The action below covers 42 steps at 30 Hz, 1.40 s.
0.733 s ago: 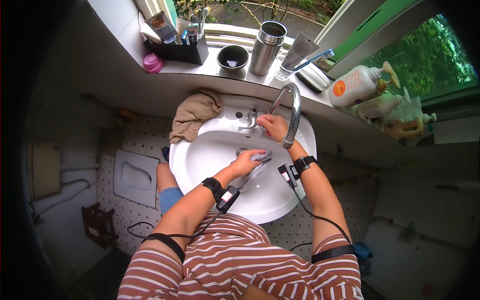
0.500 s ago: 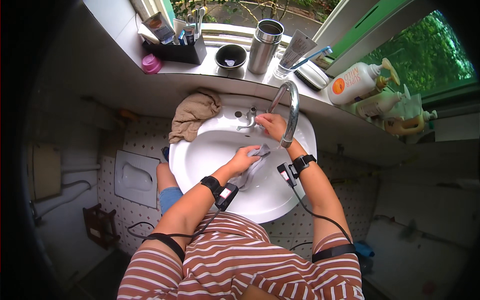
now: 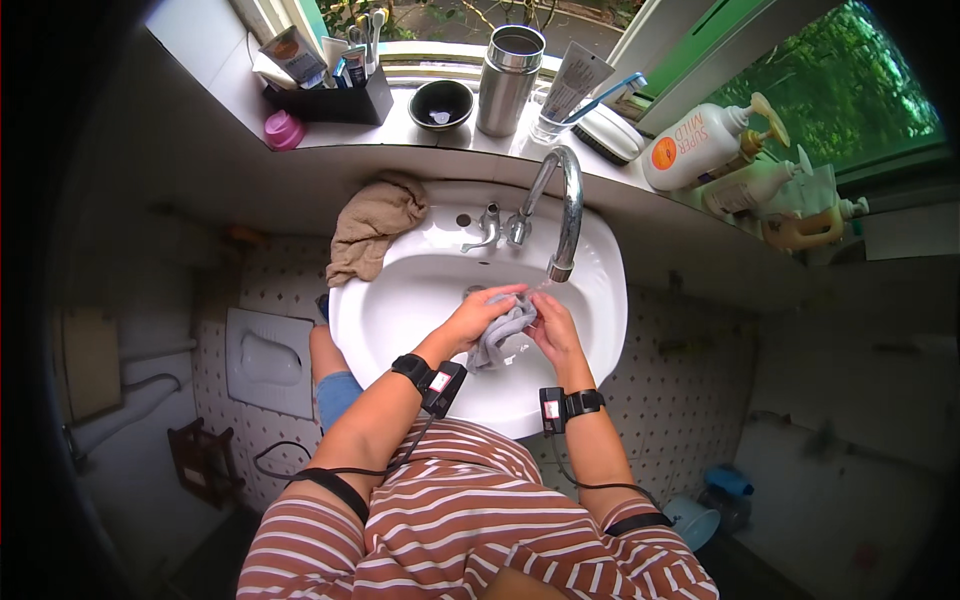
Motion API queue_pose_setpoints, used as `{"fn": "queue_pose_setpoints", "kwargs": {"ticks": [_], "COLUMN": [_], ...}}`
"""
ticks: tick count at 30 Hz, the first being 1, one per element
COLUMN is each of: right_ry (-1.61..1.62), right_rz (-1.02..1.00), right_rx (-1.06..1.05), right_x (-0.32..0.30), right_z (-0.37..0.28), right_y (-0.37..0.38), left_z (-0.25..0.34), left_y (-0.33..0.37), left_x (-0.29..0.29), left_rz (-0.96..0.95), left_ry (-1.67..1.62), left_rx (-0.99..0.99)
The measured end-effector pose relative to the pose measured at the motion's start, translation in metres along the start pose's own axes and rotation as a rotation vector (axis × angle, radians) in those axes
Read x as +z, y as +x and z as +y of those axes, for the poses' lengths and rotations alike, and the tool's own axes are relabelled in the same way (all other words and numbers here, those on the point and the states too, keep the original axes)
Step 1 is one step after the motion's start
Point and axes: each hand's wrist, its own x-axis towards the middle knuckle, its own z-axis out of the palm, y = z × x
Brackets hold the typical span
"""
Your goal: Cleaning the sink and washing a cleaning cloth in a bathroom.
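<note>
A wet-looking grey cloth (image 3: 500,338) hangs bunched over the white washbasin (image 3: 380,325). My left hand (image 3: 476,318) grips it from the left, thumb and fingers closed around its upper part. On the other side, my right hand (image 3: 552,328) has its fingers curled against the cloth's right edge. Both hands are just below the spout of the chrome gooseneck tap (image 3: 572,210), where a faint streak of water seems to show. A small chrome tap (image 3: 489,228) stands to its left. The cloth's lower folds partly cover the bowl.
A brown towel (image 3: 375,225) drapes over the basin's left rim. Along the sill stand a black toothbrush holder (image 3: 335,103), a dark bowl (image 3: 440,104), a steel flask (image 3: 509,85), a brush (image 3: 608,135) and several pump bottles (image 3: 690,148). A squat toilet (image 3: 268,355) lies at left.
My right hand has left the tap handle and come down to the cloth, meeting my left hand. The cloth is now bunched between both hands under the spout.
</note>
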Motion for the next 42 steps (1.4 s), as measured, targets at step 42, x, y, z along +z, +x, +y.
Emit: {"fn": "queue_pose_setpoints", "kwargs": {"ticks": [42], "right_ry": [-0.391], "right_rz": [0.378], "right_rx": [-0.332], "right_x": [-0.004], "right_z": [0.020], "right_y": [0.034], "left_z": [-0.010], "left_y": [0.006], "left_x": [0.014], "left_rz": [0.143], "left_ry": [0.614], "left_rx": [0.198]}}
